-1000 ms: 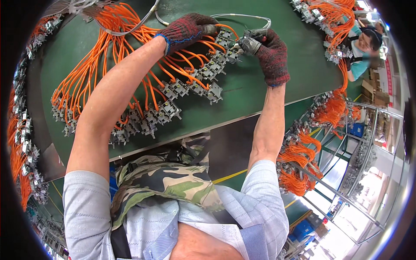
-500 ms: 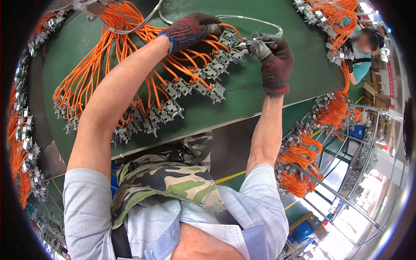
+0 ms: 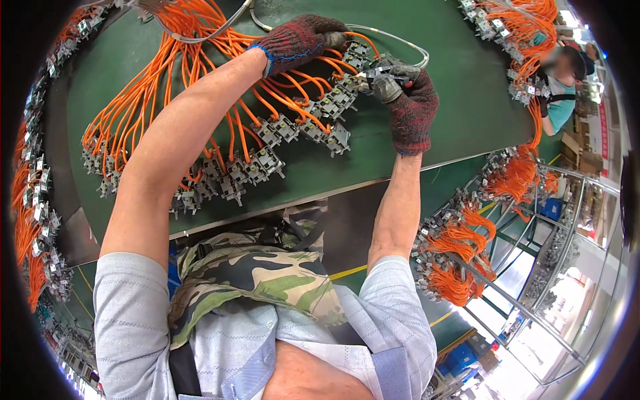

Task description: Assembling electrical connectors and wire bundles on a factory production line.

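Observation:
On the green tabletop [image 3: 460, 107], orange cables [image 3: 177, 67] fan out from a bundle at the far left, ending in grey metal connectors [image 3: 263, 163]. My left hand [image 3: 303, 45], in a dark red knit glove with grey fingertips, is closed on an orange cable [image 3: 367, 41] near the far end of the row; its fingertips partly hide the grip. Just right of it, my gloved right hand [image 3: 410, 107] grips a small metal hand tool [image 3: 381, 72], mostly covered by the fingers. A pale hose [image 3: 400, 41] curves to this hand. The tool's tip is at a connector [image 3: 347, 85]; whether they touch is unclear.
More orange cable bundles with connectors hang along the left [image 3: 33, 220], at the far right [image 3: 510, 40] and on a metal rack [image 3: 527, 307] at right. Another person [image 3: 563, 93] stands beyond the table's right side. The table's near edge [image 3: 300, 201] runs before me.
My right hand and its tool have moved left and slightly nearer, closer to the connectors. My left hand has shifted slightly right, still at the cable.

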Demonstrator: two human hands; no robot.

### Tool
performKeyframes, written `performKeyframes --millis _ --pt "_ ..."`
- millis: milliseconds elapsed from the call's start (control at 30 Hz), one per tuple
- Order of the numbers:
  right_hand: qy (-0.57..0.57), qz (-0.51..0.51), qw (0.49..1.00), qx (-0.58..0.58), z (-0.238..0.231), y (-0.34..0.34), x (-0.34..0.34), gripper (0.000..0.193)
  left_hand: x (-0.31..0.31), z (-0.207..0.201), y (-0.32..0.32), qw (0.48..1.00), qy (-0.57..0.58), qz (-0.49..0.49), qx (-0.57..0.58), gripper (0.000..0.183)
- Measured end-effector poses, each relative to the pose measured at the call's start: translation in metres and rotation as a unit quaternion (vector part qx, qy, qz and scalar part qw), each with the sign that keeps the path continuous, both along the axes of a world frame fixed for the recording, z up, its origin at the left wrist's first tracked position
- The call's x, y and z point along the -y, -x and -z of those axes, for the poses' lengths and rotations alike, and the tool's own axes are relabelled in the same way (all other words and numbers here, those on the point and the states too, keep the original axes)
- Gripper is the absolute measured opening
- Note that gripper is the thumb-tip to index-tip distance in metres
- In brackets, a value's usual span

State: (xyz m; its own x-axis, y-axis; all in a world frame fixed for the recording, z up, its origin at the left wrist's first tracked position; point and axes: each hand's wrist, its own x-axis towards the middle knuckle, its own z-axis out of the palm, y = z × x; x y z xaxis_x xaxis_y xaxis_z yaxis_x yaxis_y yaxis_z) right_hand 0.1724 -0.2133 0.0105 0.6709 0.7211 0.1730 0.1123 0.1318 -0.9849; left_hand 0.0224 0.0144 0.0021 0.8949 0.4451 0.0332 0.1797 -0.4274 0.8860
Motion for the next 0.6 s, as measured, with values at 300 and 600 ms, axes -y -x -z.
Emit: performKeyframes --millis 300,600 --pt "0.020 0.044 0.996 0.080 -0.014 0.024 0.003 0.032 0.002 0.007 0.001 1.000 -0.003 -0.025 -0.003 0.056" --pt "0.075 0.036 0.979 0.188 -0.021 0.034 -0.001 0.025 -0.004 0.013 -0.003 0.999 -0.036 -0.014 0.005 0.060"
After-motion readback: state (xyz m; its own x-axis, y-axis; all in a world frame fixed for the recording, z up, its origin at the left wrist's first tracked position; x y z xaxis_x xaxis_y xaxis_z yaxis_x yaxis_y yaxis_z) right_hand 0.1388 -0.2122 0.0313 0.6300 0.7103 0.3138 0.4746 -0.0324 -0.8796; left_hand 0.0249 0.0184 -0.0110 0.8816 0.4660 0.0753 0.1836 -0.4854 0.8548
